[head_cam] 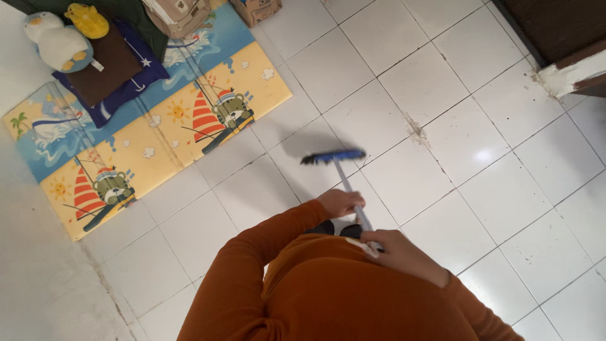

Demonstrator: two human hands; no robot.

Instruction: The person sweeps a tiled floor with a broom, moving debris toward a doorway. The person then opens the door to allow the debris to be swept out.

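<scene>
Cardboard box (255,9) sitting at top edge beside a beige bag (178,16); contents of both not visible. Plush penguin (55,41) and yellow plush toy (88,20) lying on a brown cushion (110,69) at the corner of the cartoon sailboat play mat (158,126).

Left hand (339,203) gripping the broom's handle (346,183) lower down, fingers curling round it, orange sleeve (265,240) bending at the elbow. Right hand (398,252) clasping the handle's upper end near the body, fingers wrapping tight.

Blue broom head (333,156) resting blurred on the white tiled floor (480,158), just beyond the hands and near the mat's edge.
</scene>
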